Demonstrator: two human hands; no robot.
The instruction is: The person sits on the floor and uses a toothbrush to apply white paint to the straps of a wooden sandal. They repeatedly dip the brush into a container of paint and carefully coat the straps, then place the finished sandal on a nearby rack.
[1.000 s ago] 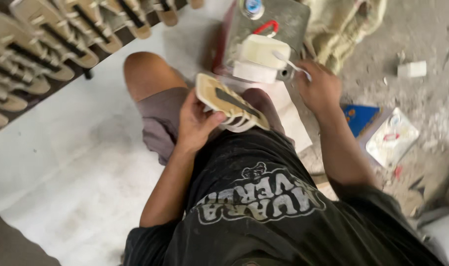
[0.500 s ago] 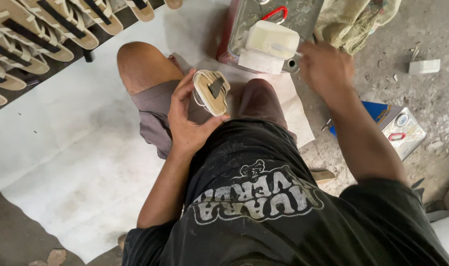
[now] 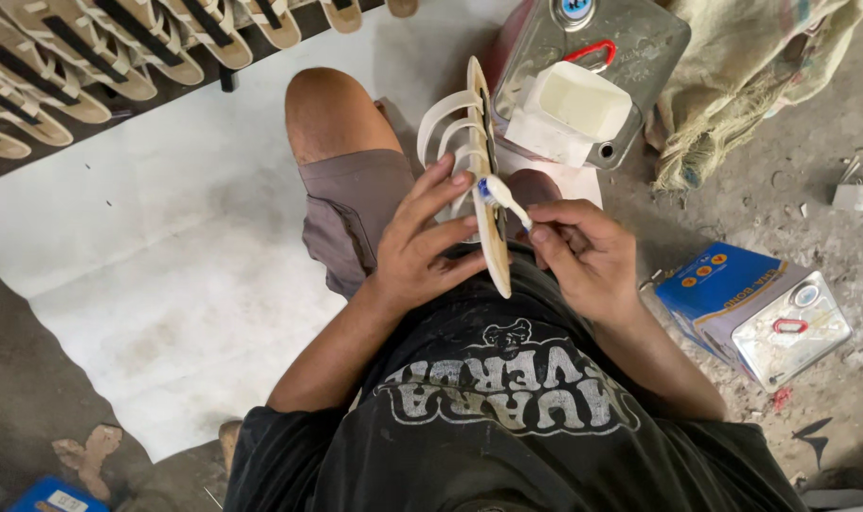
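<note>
Soft, even daylight, weak shadows, no glare; sharp at centre, slight wide-angle stretch at the edges.

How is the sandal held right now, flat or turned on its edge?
On its edge. The sandal shows only its thin sole rim, straps sticking out leftward; the left hand grips it while the right hand holds a toothbrush against it.

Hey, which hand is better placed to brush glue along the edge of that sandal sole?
Right, most likely. The right hand grips the small brush, its tip against the edge of the sandal. The left hand is taken up holding the sandal on edge.
</note>
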